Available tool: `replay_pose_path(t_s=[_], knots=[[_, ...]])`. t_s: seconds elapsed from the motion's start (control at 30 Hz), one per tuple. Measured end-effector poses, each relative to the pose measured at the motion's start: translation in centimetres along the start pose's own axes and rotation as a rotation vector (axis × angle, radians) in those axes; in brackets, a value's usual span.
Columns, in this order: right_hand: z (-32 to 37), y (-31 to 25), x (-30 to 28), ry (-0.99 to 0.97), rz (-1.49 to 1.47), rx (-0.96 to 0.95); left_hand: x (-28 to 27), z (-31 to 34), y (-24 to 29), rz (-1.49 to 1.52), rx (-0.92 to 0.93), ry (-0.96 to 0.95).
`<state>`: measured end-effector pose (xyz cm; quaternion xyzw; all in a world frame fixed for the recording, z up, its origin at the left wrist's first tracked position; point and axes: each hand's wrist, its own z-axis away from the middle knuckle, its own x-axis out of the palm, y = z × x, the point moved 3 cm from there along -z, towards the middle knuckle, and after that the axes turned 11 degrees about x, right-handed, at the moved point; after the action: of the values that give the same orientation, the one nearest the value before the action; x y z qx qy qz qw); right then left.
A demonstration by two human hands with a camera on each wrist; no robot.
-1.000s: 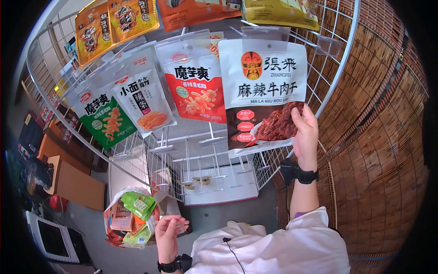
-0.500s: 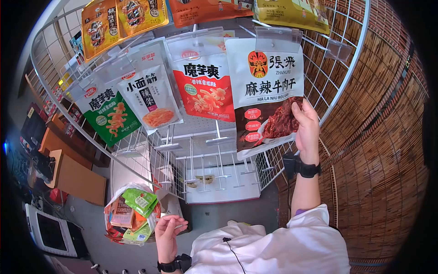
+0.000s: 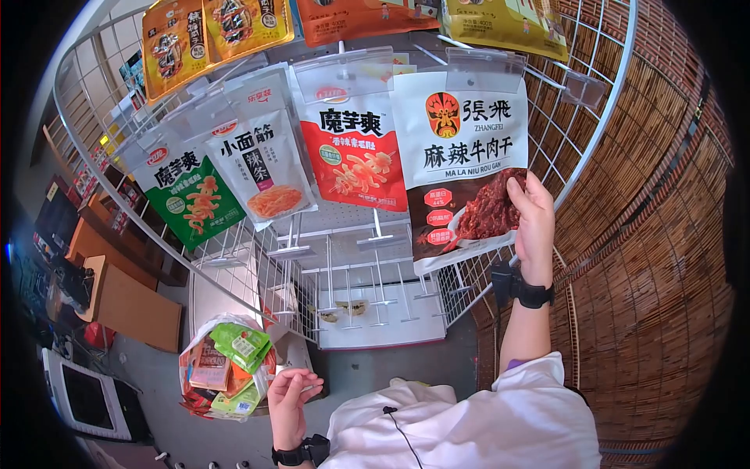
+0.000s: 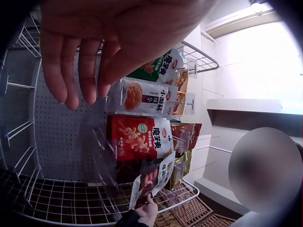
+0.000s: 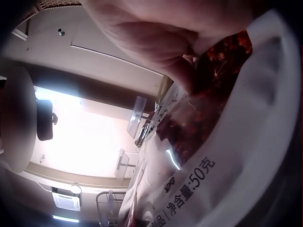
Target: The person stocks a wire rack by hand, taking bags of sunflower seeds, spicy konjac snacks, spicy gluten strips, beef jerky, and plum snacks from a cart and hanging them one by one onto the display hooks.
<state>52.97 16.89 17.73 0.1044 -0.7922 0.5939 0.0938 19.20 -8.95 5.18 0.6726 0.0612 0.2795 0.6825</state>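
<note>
A white and dark-brown beef jerky packet [image 3: 467, 168] hangs at the right end of the rack's front row, upright behind a clear price tag holder [image 3: 486, 62]. My right hand [image 3: 535, 227] pinches its lower right edge, thumb over the meat picture. In the right wrist view, the thumb lies on the glossy front of the packet [image 5: 189, 127]. My left hand [image 3: 289, 402] is low in front of my body, fingers loosely bent and holding nothing. The left wrist view shows that hand [image 4: 109, 42] with its fingers hanging relaxed, away from the packets.
Beside the jerky hang a red konjac packet [image 3: 355, 160], a white noodle snack packet [image 3: 266, 176] and a green packet [image 3: 195, 207]. More packets [image 3: 367, 19] hang above. Bare hooks [image 3: 375, 281] stick out below. A plastic bag of snacks [image 3: 226, 367] stands at lower left; woven blinds [image 3: 648, 258] flank the right.
The head view has shifted slightly, so the rack appears farther right. My right hand keeps its pinch on the jerky packet's edge, and the left hand stays in place.
</note>
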Motion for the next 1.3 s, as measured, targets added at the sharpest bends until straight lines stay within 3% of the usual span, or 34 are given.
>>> replay_pose_path(t_s=[0.77, 0.87, 0.97, 1.1, 1.3], knots=[[-5.7, 2.1, -0.7, 0.041, 0.034, -0.080, -0.8, 0.4, -0.6, 0.000, -0.025, 0.020], [-6.9, 2.5, -0.9, -0.038, 0.062, -0.040, -0.8, 0.3, -0.8, 0.005, -0.020, 0.038], [-6.1, 1.8, -0.1, -0.231, 0.079, 0.217, -0.9, 0.4, -1.0, 0.013, -0.024, 0.046], [-8.1, 1.2, 0.3, -0.388, 0.006, 0.181, -0.8, 0.4, -1.1, 0.012, -0.032, 0.029], [-10.7, -0.2, 2.2, -0.377, -0.054, 0.161, -0.6, 0.4, -1.3, 0.009, -0.034, 0.029]])
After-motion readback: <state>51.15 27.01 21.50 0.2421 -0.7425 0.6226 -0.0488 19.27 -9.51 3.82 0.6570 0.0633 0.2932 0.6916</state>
